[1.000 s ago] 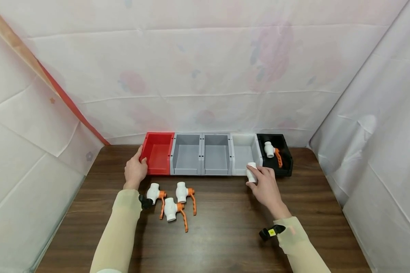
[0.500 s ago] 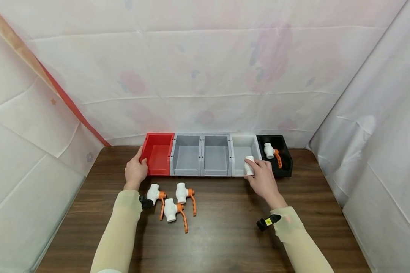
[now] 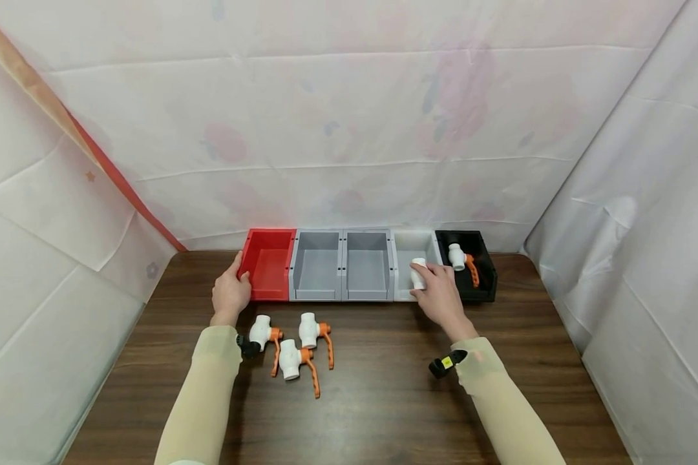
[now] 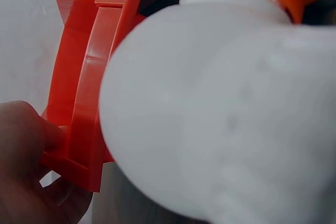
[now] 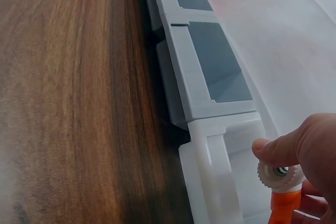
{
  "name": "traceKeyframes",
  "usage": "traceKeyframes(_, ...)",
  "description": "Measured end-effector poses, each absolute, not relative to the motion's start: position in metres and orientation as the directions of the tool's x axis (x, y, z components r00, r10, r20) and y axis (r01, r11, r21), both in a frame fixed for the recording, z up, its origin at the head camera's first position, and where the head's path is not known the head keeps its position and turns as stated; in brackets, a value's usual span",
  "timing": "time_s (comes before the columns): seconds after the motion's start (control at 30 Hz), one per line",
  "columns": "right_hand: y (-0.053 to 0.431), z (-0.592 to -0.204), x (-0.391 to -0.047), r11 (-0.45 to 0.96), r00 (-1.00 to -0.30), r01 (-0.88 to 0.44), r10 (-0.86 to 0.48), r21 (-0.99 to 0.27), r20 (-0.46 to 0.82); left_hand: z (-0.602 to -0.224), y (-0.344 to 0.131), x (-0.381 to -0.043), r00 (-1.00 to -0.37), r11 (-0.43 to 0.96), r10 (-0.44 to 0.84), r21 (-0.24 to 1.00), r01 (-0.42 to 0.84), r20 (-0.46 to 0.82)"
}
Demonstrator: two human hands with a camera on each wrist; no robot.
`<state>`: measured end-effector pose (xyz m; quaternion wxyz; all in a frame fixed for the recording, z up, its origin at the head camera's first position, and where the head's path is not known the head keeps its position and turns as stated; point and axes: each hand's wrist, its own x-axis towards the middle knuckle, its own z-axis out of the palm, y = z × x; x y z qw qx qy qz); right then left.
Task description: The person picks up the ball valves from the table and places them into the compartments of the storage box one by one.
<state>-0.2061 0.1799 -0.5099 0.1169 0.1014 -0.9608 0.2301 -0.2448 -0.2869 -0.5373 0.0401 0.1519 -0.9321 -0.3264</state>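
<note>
My right hand pinches a white ball valve by its body, over the front part of the white bin. In the right wrist view the thumb presses on the ball valve, and its orange handle hangs below the white collar. My left hand grips the left wall of the red bin, its thumb over the rim. On the table near the left wrist lie three more ball valves with orange handles. One of them fills much of the left wrist view as a blurred white body.
Two grey bins stand between the red and white ones, joined in a row. A black bin at the right end contains another ball valve. A white patterned cloth hangs close behind the row on the wooden table.
My right hand has moved a little forward and left, carrying the ball valve from the white bin's front right corner to over its interior. The left hand has stayed on the red bin.
</note>
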Motion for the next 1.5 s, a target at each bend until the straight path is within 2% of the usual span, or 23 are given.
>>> traceKeyframes(0.53,0.171,-0.513,-0.224,0.901,-0.976,-0.186,-0.123,-0.391,0.182,-0.535,-0.288,-0.241,-0.95,0.753,-0.312,0.609,-0.249,-0.004)
traceKeyframes(1.5,0.166,-0.515,-0.245,0.919,-0.981,-0.157,-0.102,-0.362,0.168,-0.538,-0.287,-0.249,-0.955,0.758,-0.297,0.608,-0.236,-0.001)
